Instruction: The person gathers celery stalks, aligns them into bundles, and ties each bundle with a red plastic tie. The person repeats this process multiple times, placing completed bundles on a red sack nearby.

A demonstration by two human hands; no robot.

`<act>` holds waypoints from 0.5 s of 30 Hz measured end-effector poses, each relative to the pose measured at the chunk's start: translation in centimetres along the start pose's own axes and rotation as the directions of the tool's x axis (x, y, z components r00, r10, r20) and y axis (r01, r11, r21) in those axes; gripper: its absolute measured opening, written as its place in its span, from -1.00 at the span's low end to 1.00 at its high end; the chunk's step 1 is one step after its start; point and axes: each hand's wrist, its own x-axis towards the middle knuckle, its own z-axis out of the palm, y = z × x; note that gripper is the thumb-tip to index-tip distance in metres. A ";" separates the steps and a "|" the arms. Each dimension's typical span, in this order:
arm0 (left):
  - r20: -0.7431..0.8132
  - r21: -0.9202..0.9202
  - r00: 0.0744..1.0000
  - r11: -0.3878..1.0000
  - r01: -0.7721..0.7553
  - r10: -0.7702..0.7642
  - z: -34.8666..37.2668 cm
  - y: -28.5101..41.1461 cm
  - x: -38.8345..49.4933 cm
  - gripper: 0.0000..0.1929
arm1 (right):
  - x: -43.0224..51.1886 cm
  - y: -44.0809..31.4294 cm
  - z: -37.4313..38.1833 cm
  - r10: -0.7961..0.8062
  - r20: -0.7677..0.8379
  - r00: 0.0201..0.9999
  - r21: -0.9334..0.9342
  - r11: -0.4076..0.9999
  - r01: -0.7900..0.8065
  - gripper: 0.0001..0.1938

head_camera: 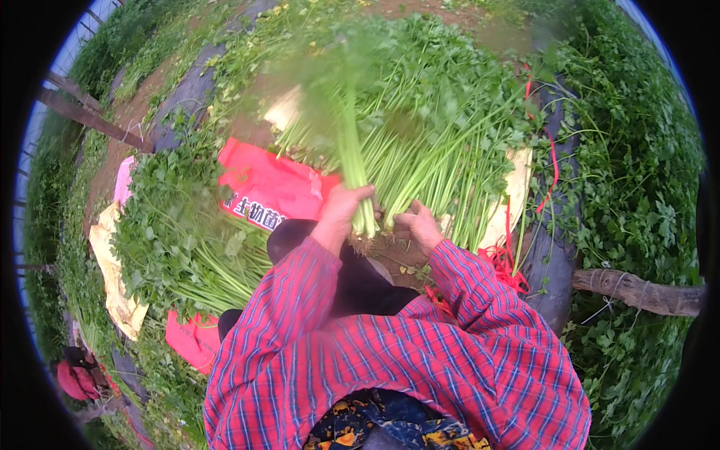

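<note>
My left hand (341, 212) grips a bunch of celery (352, 152) near its root end, with the stalks pointing away from me and the leafy top blurred. Close beside it, my right hand (419, 226) has its thumb and fingers on the base of a second, thinner set of celery stalks (419, 188), which fan out to the upper right. Pale roots hang below the left bunch. Beyond both hands lies a broad heap of cut celery (450, 84), leaves away from me and stalk ends towards me.
To the left, more celery (174, 225) lies on pale sheeting (115, 275). A red printed bag (270, 180) lies near my knee. Red ribbon (503, 267) is tangled at right. Wooden poles (635, 289) jut in among standing plants (630, 169). Another person (79, 374) is at the far lower left.
</note>
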 end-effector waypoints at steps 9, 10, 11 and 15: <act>0.104 0.384 0.992 0.917 -0.110 0.075 1.0 -2.5 1.0 -0.71 | -3.5 -0.6 2.2 0.027 0.000 1.000 -0.031 0.999 -0.027 -0.56; 0.081 0.466 0.994 0.879 -0.103 0.073 0.9 -2.6 1.2 -0.68 | -3.8 -0.7 2.4 -0.009 -0.003 1.000 -0.062 0.998 0.009 -0.56; 0.083 0.472 0.995 0.877 -0.091 0.059 0.9 -2.8 1.3 -0.69 | -3.9 -0.7 2.5 -0.012 0.001 1.000 -0.086 0.996 0.012 -0.56; 0.093 0.459 0.996 0.888 -0.032 -0.012 0.5 -3.2 1.9 -0.70 | -3.3 0.5 1.7 -0.006 0.059 0.998 -0.073 0.997 0.010 -0.66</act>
